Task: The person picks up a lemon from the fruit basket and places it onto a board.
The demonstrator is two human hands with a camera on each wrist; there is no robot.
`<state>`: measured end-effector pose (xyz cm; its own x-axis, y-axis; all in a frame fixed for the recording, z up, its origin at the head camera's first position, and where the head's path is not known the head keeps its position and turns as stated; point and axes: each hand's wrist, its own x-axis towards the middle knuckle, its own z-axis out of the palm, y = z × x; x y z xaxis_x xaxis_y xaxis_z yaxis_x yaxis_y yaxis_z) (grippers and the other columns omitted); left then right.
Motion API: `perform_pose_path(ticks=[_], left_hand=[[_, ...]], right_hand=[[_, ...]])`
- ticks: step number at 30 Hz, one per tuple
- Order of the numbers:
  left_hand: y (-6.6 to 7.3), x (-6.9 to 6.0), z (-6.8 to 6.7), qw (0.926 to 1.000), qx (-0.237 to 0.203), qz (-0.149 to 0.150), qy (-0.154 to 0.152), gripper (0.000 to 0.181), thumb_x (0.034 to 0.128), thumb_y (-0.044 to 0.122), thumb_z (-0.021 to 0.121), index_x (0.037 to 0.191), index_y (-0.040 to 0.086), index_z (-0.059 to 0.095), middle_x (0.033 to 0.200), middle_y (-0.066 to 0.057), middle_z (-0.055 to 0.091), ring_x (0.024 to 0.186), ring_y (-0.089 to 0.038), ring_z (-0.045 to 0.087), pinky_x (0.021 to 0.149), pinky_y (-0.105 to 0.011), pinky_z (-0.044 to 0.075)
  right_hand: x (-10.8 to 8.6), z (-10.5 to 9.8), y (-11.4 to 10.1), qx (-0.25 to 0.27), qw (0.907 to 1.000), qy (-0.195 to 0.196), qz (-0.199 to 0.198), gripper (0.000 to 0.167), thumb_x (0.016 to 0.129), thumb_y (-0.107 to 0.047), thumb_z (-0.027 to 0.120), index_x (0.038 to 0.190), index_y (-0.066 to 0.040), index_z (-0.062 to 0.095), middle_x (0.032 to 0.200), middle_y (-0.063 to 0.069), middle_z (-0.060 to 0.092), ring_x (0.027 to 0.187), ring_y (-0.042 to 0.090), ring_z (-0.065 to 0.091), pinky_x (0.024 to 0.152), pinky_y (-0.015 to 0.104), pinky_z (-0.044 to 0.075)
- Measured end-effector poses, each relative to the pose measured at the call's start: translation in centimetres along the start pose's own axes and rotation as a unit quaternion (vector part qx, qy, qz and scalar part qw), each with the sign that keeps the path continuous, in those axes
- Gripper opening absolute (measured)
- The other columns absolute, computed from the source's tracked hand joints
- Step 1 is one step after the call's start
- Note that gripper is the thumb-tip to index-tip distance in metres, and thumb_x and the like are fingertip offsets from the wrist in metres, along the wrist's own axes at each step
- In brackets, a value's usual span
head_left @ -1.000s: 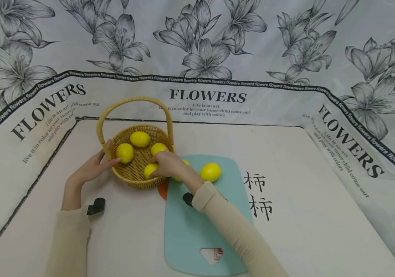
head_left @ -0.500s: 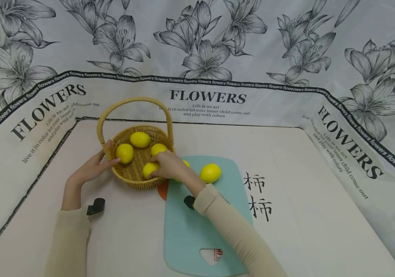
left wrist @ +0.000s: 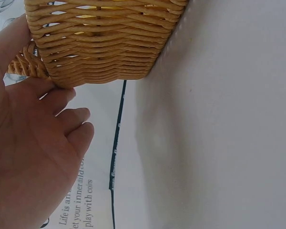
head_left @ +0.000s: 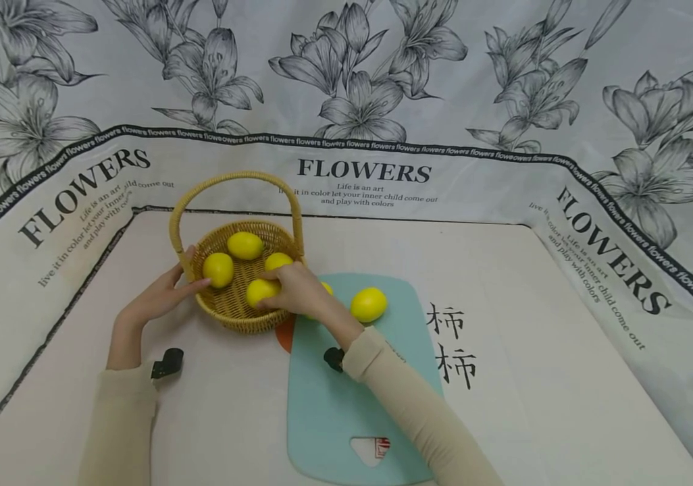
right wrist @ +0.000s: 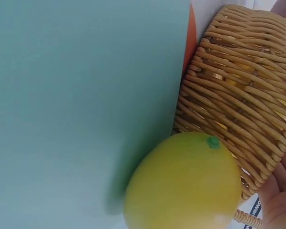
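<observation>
A woven wicker basket (head_left: 254,325) with a tall arched handle stands upright at the left of the table. My left hand (head_left: 161,295) grips its left side near the handle's base; the left wrist view shows the thumb against the weave (left wrist: 100,43) and curled fingers (left wrist: 76,119) below. Reaching over the right rim, my right hand (head_left: 299,290) pinches a lemon (head_left: 260,293) inside the basket. Around that fruit lie a left lemon (head_left: 218,270), a back lemon (head_left: 245,246) and a right lemon (head_left: 278,261), the last partly hidden by the hand.
A light-blue cutting board (head_left: 334,405) lies right of the basket. On it are one lemon (head_left: 369,304) and another lemon (right wrist: 183,186) close against the basket, mostly covered by my right hand in the head view. An orange patch (head_left: 284,335) shows beside the board.
The lemon in my right hand has shifted slightly left within the basket. My left hand and the basket have stayed in place.
</observation>
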<state>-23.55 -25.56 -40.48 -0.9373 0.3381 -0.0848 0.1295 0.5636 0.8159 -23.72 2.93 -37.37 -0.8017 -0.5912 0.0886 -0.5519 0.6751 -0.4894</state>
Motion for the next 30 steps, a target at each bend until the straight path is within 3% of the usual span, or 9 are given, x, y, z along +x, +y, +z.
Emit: perform_pose_path(ticks=[8, 18, 23, 30], left_hand=[[-0.2, 0.0, 0.1, 1.0000, -0.003, -0.006, 0.000, 0.086, 0.0979, 0.043, 0.053, 0.155, 0.018, -0.006, 0.160, -0.012, -0.007, 0.143, -0.045, -0.006, 0.107, -0.070, 0.006], [-0.3, 0.1, 0.0, 1.0000, -0.005, -0.004, -0.001, 0.086, 0.0979, 0.041, 0.054, 0.155, 0.018, -0.006, 0.160, -0.013, -0.007, 0.143, -0.045, -0.005, 0.107, -0.071, 0.007], [-0.3, 0.1, 0.1, 1.0000, -0.005, -0.003, -0.002, 0.086, 0.0980, 0.041, 0.054, 0.155, 0.017, -0.006, 0.160, -0.013, -0.008, 0.143, -0.045, -0.006, 0.106, -0.071, 0.006], [0.0, 0.0, 0.0, 1.0000, 0.000, -0.008, 0.001, 0.086, 0.0974, 0.044, 0.053, 0.155, 0.019, -0.006, 0.160, -0.017, -0.005, 0.142, -0.047, -0.003, 0.107, -0.070, 0.007]], right_hand=[[-0.3, 0.0, -0.1, 0.013, 0.9995, 0.030, -0.001, 0.055, 0.081, -0.035, 0.079, 0.127, -0.010, 0.065, 0.115, 0.002, 0.068, 0.097, 0.010, 0.058, 0.089, 0.026, 0.046], [-0.8, -0.5, -0.3, 0.040, 0.9970, 0.066, -0.008, 0.055, 0.079, -0.033, 0.081, 0.128, -0.014, 0.065, 0.120, 0.003, 0.067, 0.099, 0.010, 0.059, 0.085, 0.021, 0.048], [-1.2, -1.1, -0.6, 0.051, 0.9953, 0.081, -0.013, 0.055, 0.079, -0.032, 0.081, 0.127, -0.011, 0.065, 0.122, 0.006, 0.066, 0.091, 0.010, 0.059, 0.080, 0.019, 0.048], [-2.0, -1.8, -0.8, 0.058, 0.9938, 0.094, -0.015, 0.056, 0.079, -0.032, 0.081, 0.128, -0.011, 0.064, 0.123, 0.007, 0.066, 0.060, 0.010, 0.043, 0.060, 0.018, 0.040]])
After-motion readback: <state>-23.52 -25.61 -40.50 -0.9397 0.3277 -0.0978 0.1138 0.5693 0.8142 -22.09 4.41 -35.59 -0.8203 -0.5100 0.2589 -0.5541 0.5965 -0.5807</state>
